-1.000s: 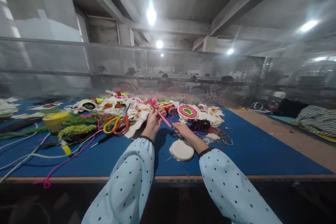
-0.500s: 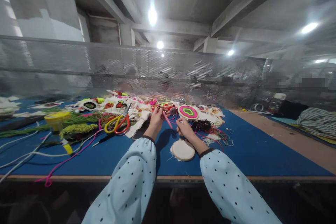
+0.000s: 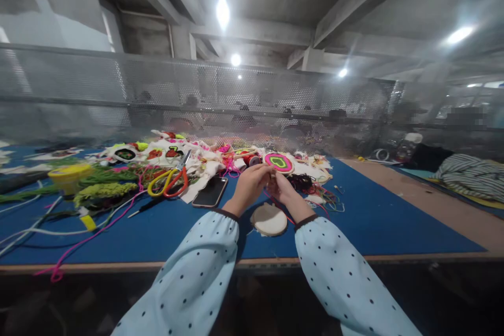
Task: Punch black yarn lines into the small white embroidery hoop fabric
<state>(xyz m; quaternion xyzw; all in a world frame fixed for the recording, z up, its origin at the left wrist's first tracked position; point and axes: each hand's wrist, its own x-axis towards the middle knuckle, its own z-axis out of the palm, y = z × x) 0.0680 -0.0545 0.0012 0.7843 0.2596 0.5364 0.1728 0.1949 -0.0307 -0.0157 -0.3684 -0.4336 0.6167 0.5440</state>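
Note:
My left hand (image 3: 251, 185) and my right hand (image 3: 284, 189) meet above the blue table, fingers closed and fingertips together. The pink punch needle seen in my left hand earlier is now hidden behind the fingers. My right hand's fingers are pinched where a thin strand of yarn was seen; the strand at the fingertips is too fine to make out now. Just below the hands a small round hoop (image 3: 270, 220) with plain cream cloth lies flat. Beyond them lies a hoop (image 3: 279, 163) worked in pink and green. A phone (image 3: 210, 192) lies left of my left hand.
Scissors (image 3: 168, 182) with yellow and orange handles lie on the left, near a yellow tub (image 3: 70, 177) and green yarn (image 3: 104, 194). Patterned cloth pieces (image 3: 169, 153) are heaped at the back. Dark yarn (image 3: 302, 182) lies to the right. A perforated metal screen (image 3: 220, 100) stands behind.
My hands have come together, and the pink punch needle has gone out of sight between them. The phone is now uncovered beside my left hand. The view has shifted slightly.

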